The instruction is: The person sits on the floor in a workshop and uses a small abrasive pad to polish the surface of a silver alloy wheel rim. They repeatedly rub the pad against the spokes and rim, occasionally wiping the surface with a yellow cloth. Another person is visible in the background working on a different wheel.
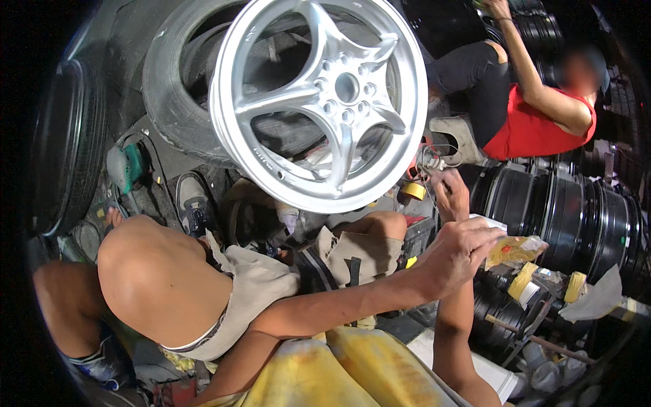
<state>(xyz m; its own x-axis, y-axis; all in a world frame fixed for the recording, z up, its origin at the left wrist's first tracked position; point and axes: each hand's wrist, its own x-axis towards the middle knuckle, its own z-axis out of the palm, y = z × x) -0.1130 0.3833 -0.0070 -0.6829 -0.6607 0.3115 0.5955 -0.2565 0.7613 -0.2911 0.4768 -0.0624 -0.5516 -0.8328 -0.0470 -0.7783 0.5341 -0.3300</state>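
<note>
While left hand [453,254] grips yellow packet [514,249].

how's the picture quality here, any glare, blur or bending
Head view: strong fisheye, black corners, the stacked black rims bowing at the right edge; bright sheen on the silver alloy wheel; the left hand and its yellowish packet are sharp; the right hand sits in dimmer clutter.

Glossy silver metal wheel rim [319,102]
</note>
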